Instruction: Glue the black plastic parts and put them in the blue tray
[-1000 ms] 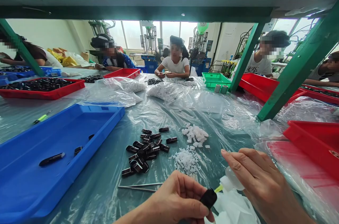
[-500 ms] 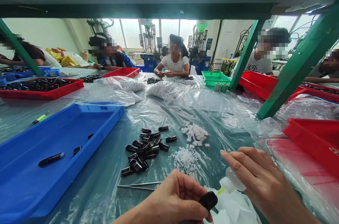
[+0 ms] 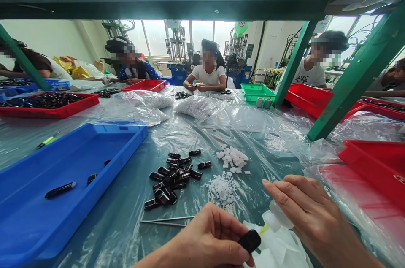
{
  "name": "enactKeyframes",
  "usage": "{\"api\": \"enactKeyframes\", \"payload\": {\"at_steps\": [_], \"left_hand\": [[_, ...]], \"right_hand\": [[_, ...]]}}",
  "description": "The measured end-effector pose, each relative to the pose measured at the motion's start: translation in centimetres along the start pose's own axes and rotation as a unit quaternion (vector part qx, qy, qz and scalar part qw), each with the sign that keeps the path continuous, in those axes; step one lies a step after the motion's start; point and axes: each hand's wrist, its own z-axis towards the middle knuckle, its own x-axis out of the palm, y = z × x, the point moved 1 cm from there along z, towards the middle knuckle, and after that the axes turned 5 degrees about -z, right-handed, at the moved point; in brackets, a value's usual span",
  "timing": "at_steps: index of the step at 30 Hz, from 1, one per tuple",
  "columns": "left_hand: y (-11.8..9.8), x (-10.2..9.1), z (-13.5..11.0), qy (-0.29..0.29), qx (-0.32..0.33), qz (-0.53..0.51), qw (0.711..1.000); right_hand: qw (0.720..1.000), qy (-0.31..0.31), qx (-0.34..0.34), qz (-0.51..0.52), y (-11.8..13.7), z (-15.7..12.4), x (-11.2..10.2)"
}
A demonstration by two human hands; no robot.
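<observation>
Between thumb and fingers, my left hand [image 3: 218, 238] pinches a small black plastic part [image 3: 249, 241] low in the view. My right hand [image 3: 313, 213] is wrapped round a translucent dispensing bottle [image 3: 280, 217], whose yellow-green tip points at the black part. Whether tip and part touch, I cannot tell. White tissue [image 3: 278, 247] lies beneath both hands. Beyond my left hand are metal tweezers [image 3: 164, 221] and a pile of black parts [image 3: 172, 181]. Small white pieces [image 3: 223, 190] and larger white pieces [image 3: 232, 159] form two heaps to the right of that pile.
A blue tray [image 3: 76, 192] with a few black parts stands at left; a red tray [image 3: 379, 166] is at right. Green slanted posts [image 3: 357, 69] and a shelf overhang the table. Plastic bags [image 3: 199, 107] lie farther back. Several people sit across the table.
The view has shifted very slightly. Both hands keep nearly the same position, with the black part and the bottle still held.
</observation>
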Motion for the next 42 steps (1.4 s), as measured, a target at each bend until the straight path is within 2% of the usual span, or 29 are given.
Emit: {"api": "enactKeyframes", "payload": {"at_steps": [22, 42], "left_hand": [[-0.25, 0.1, 0.08, 0.0, -0.006, -0.003, 1.0], [0.42, -0.3, 0.29, -0.006, 0.014, -0.023, 1.0]], "right_hand": [[1.0, -0.018, -0.003, -0.002, 0.2, 0.11, 0.35], [1.0, -0.001, 0.016, -0.014, 0.21, 0.16, 0.28]]}}
